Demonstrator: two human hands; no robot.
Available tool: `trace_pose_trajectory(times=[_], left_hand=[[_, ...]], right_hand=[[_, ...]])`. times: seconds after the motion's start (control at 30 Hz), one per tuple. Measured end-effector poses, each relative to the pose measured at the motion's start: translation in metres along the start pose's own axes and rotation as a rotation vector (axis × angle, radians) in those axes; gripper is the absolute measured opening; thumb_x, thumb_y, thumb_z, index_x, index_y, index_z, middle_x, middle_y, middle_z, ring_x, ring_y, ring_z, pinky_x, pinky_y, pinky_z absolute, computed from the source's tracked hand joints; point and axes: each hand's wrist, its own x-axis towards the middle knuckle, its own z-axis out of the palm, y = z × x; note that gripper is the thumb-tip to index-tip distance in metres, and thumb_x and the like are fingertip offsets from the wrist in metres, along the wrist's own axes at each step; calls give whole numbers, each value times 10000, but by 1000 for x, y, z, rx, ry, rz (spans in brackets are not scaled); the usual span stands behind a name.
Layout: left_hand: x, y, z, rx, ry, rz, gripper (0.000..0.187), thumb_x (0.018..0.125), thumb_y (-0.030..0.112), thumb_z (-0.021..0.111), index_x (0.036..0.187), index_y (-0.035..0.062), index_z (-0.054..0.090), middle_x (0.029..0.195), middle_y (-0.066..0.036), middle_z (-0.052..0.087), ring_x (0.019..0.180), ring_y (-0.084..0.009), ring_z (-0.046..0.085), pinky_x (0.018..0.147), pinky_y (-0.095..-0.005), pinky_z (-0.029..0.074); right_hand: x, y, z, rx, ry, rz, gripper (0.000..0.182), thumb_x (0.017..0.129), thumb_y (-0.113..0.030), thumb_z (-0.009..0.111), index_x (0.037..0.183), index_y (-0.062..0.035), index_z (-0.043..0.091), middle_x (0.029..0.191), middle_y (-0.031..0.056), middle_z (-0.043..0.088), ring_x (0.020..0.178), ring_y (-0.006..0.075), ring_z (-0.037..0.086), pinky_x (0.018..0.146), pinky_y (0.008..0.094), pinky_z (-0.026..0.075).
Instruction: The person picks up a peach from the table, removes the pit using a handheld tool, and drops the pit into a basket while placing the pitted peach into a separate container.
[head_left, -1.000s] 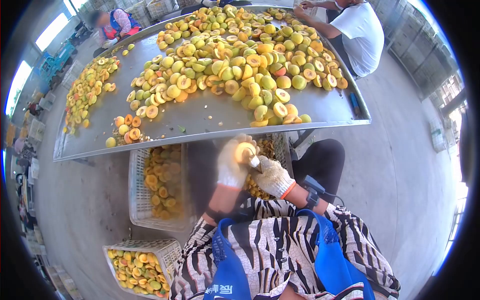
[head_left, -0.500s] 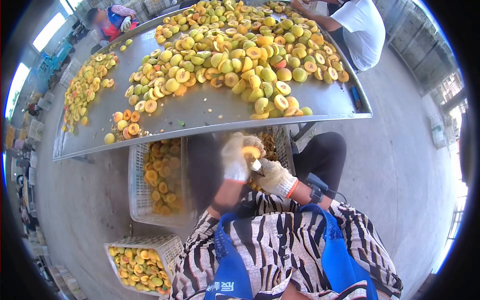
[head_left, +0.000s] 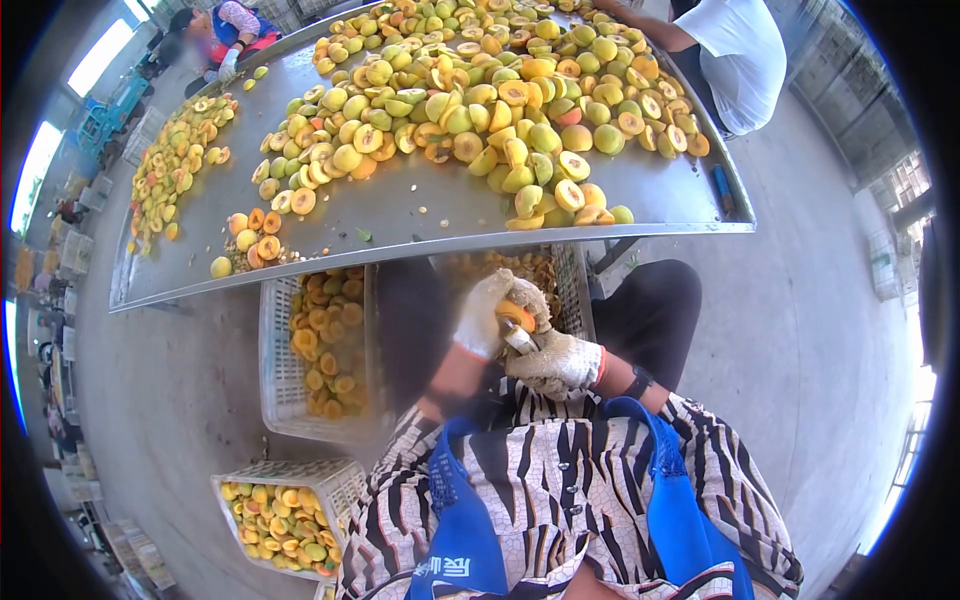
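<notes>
My left hand (head_left: 490,312), in a white knit glove, is closed around a halved yellow peach (head_left: 515,317), its orange cut side partly showing. Just below and to the right, my right hand (head_left: 558,362) wears a soiled glove and grips a small tool (head_left: 519,338) with a pale, shiny end. That end rests against or very close to the peach half; its exact shape is hidden by fingers. Both hands are held over my lap, in front of the metal table (head_left: 400,248). Beneath them is a crate (head_left: 572,290) with brownish pieces inside, partly covered by my hands.
Many peach halves (head_left: 460,120) are heaped on the table, with a smaller pile (head_left: 180,150) at left. A blue-handled object (head_left: 722,188) lies by the right edge. Crates of peach halves (head_left: 268,350) (head_left: 345,490) stand at my left. Two other people sit at the table.
My hands have drawn closer together, with the tool's end now nearer the peach half. The peach half has turned, showing less of its cut face. The view has shifted slightly.
</notes>
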Motion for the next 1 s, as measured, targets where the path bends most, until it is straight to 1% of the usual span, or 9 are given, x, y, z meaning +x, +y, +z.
trace_pose_trajectory(times=[0.1, 0.2, 0.37, 0.43, 0.5, 0.63, 0.7, 0.9, 1.0], left_hand=[[6, -14, 4, -650, -369, -123, 480, 1007, 375, 408, 854, -22, 630, 742, -175, 653, 606, -272, 626, 591, -374, 533], [4, 5, 9, -230, -86, -139, 470, 1017, 354, 392, 851, -17, 628, 750, -166, 649, 656, -261, 626, 620, -376, 536], [-3, 54, -45, 17, 328, 470, 313, 1001, 271, 490, 1033, -19, 601, 918, -112, 673, 814, -214, 642, 760, -303, 536], [-16, 84, -78, 254, 746, 643, 295, 951, 186, 595, 1145, -37, 583, 1029, -127, 674, 894, -204, 648, 809, -290, 532], [-20, 100, -138, 1188, 1021, 927, 350, 902, 103, 659, 1212, -32, 569, 1144, -131, 642, 995, -197, 630, 865, -301, 527], [5, 104, -60, 1047, 832, 889, 454, 852, 84, 692, 1275, -2, 549, 1287, -136, 564, 1178, -215, 548, 986, -321, 464], [42, 80, -24, 689, 484, 683, 579, 849, 48, 694, 1367, -7, 442, 1317, -127, 545, 1213, -227, 525, 1016, -327, 449], [121, 40, 57, 1554, 326, 311, 529, 837, 192, 680, 1325, 63, 522, 1346, -186, 486, 1204, -335, 525, 1037, -376, 421], [141, 30, 30, 1436, 337, 415, 496, 843, 163, 657, 1315, 86, 526, 1281, -183, 521, 1186, -342, 528, 1029, -385, 422]], right_hand=[[8, 36, -19, 447, -173, 33, 141, 886, -200, 683, 985, -119, 624, 795, -11, 586, 634, 86, 548, 531, 233, 438], [8, 31, -25, 627, -219, 98, 142, 900, -175, 657, 992, -85, 596, 768, -14, 572, 602, 88, 545, 497, 233, 433], [-29, -46, -11, 561, 42, -110, 148, 905, -157, 637, 993, -60, 569, 659, -15, 522, 473, 88, 497, 409, 227, 381], [-27, -49, -11, 521, 227, -140, 167, 899, -178, 652, 982, -64, 563, 645, -18, 508, 464, 84, 492, 394, 224, 368], [-20, -37, -16, 384, 295, -146, 152, 895, -203, 659, 911, -82, 567, 624, -28, 494, 462, 76, 479, 399, 227, 359], [-11, -31, -14, 373, 265, -102, 167, 903, -205, 637, 805, -103, 549, 602, -36, 497, 476, 73, 476, 419, 231, 355], [-4, -12, -29, 411, 129, -71, 243, 918, -240, 639, 1106, -88, 616, 906, 42, 646, 744, 152, 617, 648, 297, 513], [-23, -34, -16, 211, 323, -70, 287, 914, -201, 637, 1152, -51, 580, 944, 66, 655, 789, 171, 638, 684, 319, 523], [-34, -46, -14, 158, 367, -14, 325, 906, -202, 646, 1189, -61, 570, 982, 66, 654, 834, 174, 635, 710, 323, 522]])
